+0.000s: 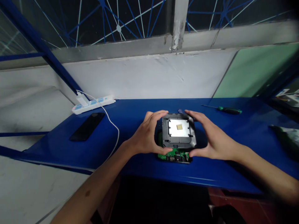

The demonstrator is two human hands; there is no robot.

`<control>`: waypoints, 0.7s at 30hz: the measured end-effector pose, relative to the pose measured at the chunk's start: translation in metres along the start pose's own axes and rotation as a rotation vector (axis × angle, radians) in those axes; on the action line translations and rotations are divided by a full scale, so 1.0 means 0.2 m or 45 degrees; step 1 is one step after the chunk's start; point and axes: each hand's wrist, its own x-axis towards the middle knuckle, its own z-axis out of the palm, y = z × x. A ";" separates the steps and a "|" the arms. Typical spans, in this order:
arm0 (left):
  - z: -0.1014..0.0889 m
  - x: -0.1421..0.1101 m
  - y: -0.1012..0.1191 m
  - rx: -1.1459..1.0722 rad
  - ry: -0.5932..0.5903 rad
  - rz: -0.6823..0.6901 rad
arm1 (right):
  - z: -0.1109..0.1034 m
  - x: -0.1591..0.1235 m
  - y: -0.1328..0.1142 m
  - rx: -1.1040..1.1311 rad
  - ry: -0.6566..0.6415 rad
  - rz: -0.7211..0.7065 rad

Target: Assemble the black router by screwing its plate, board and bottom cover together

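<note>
Between my two hands is a square black plastic cover, its inner side facing up with a silver metal plate and a small tan pad in the middle. My left hand grips its left edge, fingers at the far side and thumb at the near side. My right hand holds the right edge in the same way. Below the cover, partly hidden by it, a green circuit board in a dark casing rests on the table, its connectors along the near edge.
On the blue table, a green-handled screwdriver lies at the back right and a black phone at the left. A white power strip with a plugged-in charger trails a white cable. A dark bag sits at the right edge.
</note>
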 end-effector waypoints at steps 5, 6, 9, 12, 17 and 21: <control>0.00 0.00 0.00 0.013 0.044 0.052 | 0.00 0.00 0.00 -0.066 -0.018 0.017; 0.00 0.00 0.00 0.014 0.045 0.054 | 0.00 0.00 0.00 -0.076 -0.014 0.014; 0.00 -0.01 0.00 0.029 0.031 0.058 | 0.00 -0.01 0.00 -0.095 0.003 0.003; 0.00 -0.01 -0.01 0.077 0.019 0.074 | 0.01 -0.01 0.00 -0.109 0.019 0.014; 0.00 -0.02 -0.02 0.155 -0.013 0.067 | 0.01 -0.01 -0.01 -0.155 0.024 0.000; 0.00 -0.02 -0.03 0.181 -0.036 0.060 | 0.00 -0.01 -0.01 -0.172 0.029 -0.010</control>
